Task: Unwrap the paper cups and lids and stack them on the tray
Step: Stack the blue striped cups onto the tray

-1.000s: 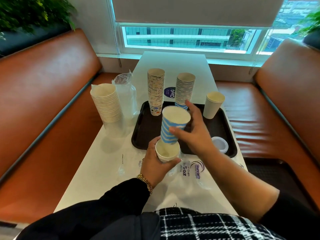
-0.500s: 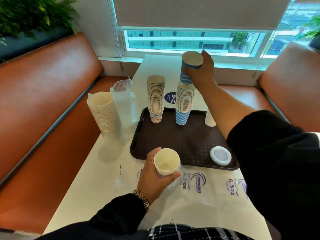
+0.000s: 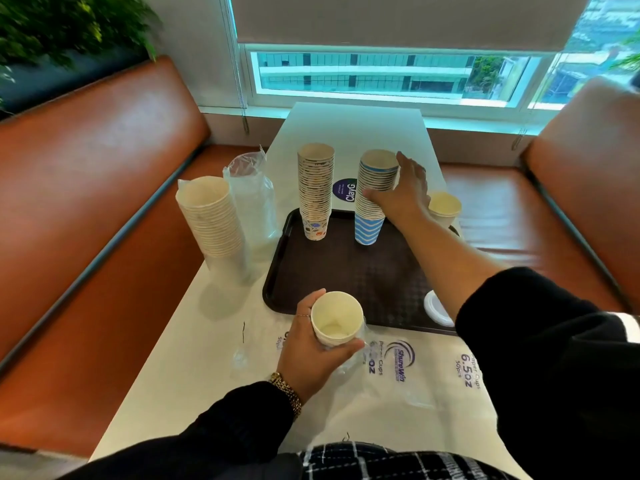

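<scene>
Here the right hand [image 3: 401, 199] wrapped its thumb and fingers around the blue-striped cup stack [image 3: 373, 199], which stood upright on the far part of the dark tray [image 3: 346, 271], beside the patterned cup stack [image 3: 315, 192]. The left hand [image 3: 311, 348] gripped a short stack of white cups [image 3: 336, 320] just before the tray's near edge, above the empty printed wrapper [image 3: 398, 362] on the table [image 3: 166, 358].

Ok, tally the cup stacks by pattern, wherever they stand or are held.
Blue-striped stack: 1
Multicolour-print stack: 1
Plain white stacks: 3 (wrapped one beside the tray, one at its far right, one in the left hand)
Total: 5
</scene>
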The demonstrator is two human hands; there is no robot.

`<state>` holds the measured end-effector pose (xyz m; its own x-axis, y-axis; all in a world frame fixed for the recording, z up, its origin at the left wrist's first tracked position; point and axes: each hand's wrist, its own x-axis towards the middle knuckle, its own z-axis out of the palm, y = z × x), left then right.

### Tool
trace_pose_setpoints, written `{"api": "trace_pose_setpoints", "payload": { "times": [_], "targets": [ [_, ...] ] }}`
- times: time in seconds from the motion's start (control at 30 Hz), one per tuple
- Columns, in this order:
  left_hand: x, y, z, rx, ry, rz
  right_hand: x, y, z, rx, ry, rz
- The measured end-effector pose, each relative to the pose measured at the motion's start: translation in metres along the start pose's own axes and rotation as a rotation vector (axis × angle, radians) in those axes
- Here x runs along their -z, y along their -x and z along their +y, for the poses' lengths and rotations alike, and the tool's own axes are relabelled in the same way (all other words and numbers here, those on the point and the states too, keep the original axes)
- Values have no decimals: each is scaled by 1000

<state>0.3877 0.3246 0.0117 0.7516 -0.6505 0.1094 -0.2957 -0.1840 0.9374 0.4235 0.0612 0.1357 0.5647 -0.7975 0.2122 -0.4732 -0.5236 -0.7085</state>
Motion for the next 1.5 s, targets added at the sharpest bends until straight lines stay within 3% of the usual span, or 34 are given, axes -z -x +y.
{"api": "trace_pose_setpoints", "payload": {
  "times": [0.13, 0.4, 0.7, 1.1, 1.37, 1.5],
  "targets": [
    [-1, -1, 0, -2, 12, 5, -5, 43, 0, 25, -84, 44],
    [0, 0, 4, -10, -2, 17, -10, 130, 17, 71, -224, -267],
    [0, 1, 6, -5, 15, 16, -9, 201, 38, 157, -330, -438],
    [2, 2, 8, 1, -11, -21, -5, 215, 44, 411, -12, -352],
    [0, 2, 8, 34, 5, -6, -11, 215, 44, 497, -108, -233],
    [-1, 2, 11, 31, -27, 9, -8, 212, 37, 409, -171, -223]
  ]
}}
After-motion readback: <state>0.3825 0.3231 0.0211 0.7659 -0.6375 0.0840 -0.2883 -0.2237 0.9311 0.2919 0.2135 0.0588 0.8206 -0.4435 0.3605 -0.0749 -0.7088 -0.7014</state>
